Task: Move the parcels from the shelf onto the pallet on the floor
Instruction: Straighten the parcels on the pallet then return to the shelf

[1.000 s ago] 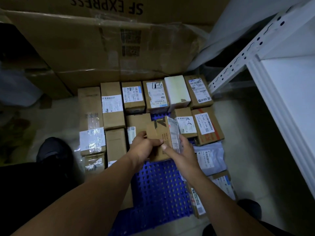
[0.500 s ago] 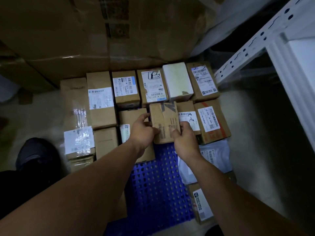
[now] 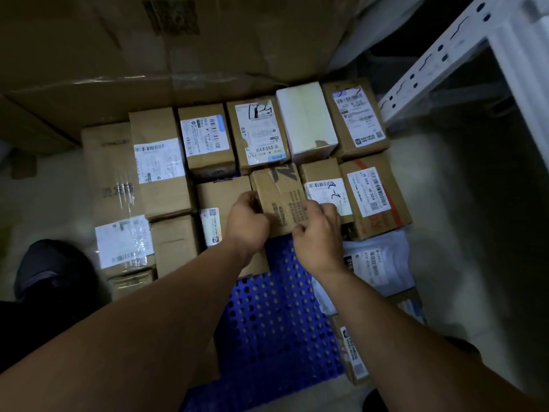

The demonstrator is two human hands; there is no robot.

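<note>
We find the brown parcel (image 3: 280,200) on the blue pallet (image 3: 276,322), in the second row, close between a plain box (image 3: 221,194) on its left and a labelled box (image 3: 325,190) on its right; the left hand (image 3: 248,223) grips its left edge, the right hand (image 3: 319,236) its near right corner, fingers curled; bare grid lies open on the near side; both hands hide the parcel's near edge; its print is too blurred to read.

Dim, soft, wide-angle edge warping
</note>
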